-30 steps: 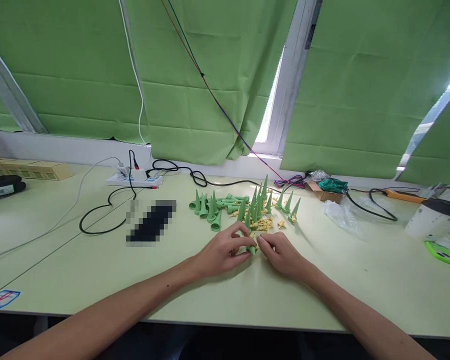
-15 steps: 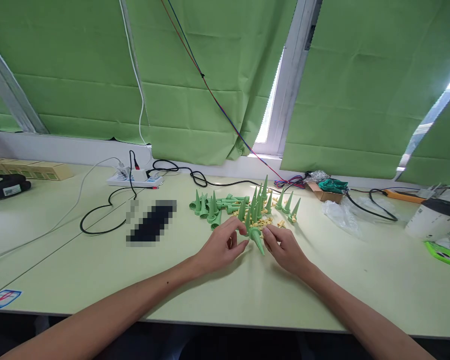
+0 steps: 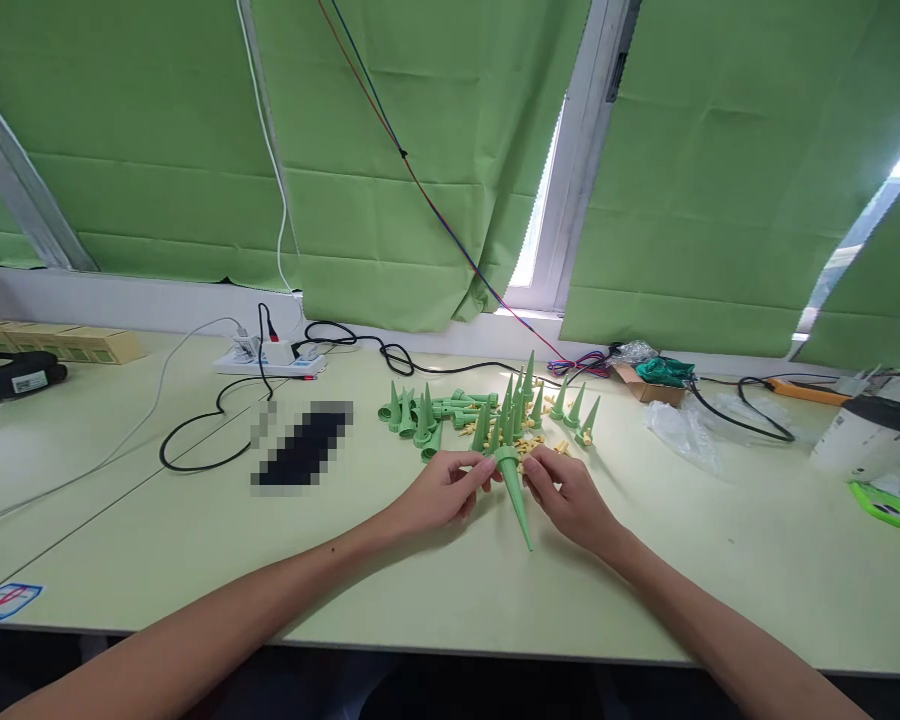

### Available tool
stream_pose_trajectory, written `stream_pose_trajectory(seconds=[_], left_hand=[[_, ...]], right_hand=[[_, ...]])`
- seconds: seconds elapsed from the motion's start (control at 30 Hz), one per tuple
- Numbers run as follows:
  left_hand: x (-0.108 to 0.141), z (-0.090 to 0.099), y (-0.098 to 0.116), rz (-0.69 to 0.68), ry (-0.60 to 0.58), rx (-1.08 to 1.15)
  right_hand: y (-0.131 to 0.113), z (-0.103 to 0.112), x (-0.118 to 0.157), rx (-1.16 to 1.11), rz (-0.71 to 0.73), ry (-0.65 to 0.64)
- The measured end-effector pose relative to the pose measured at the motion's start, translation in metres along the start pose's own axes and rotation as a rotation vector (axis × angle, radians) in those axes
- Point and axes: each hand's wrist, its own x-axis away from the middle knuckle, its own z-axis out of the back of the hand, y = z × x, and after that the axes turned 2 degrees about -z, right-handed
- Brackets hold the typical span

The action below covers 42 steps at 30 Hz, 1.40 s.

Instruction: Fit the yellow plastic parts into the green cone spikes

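A green plastic watering spike [image 3: 515, 500] hangs between my hands, its tip pointing down toward me. My left hand [image 3: 450, 490] pinches its wide collar from the left, thumb and index finger closed. On the other side my right hand [image 3: 568, 492] is closed in a pinch close to the collar; whatever its fingertips hold is hidden. Just beyond, several more green spikes [image 3: 529, 378] stand upright, with small yellow plastic pieces [image 3: 559, 448] scattered around their bases. To the left lies a pile of green spikes [image 3: 461, 408], some standing and some on their sides.
A white power strip [image 3: 270, 360] and black cables [image 3: 397, 355] run along the wall. A blurred black object [image 3: 304, 450] lies left of my hands. At right are clear plastic wrap [image 3: 682, 432], a small cardboard box [image 3: 649, 385], a white cup [image 3: 870, 440] and a green phone [image 3: 892, 510].
The spike has swung so its tip reaches lower and toward me. My left fingers, apart from it earlier, have closed on its collar. My right hand has hardly moved.
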Motion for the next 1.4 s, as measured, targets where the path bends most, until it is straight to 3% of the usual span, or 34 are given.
stream_pose_trajectory(seconds=[0.27, 0.67, 1.4], left_hand=[[0.000, -0.001, -0.004, 0.051, -0.060, 0.019], [0.003, -0.001, 0.008, 0.001, 0.000, 0.032], [0.003, 0.001, 0.003, -0.312, 0.120, -0.207]], right_hand=[[-0.002, 0.000, 0.002, -0.030, -0.002, -0.087], [-0.002, 0.000, 0.001, -0.039, -0.004, -0.122], [-0.002, 0.000, 0.001, -0.054, -0.001, -0.162]])
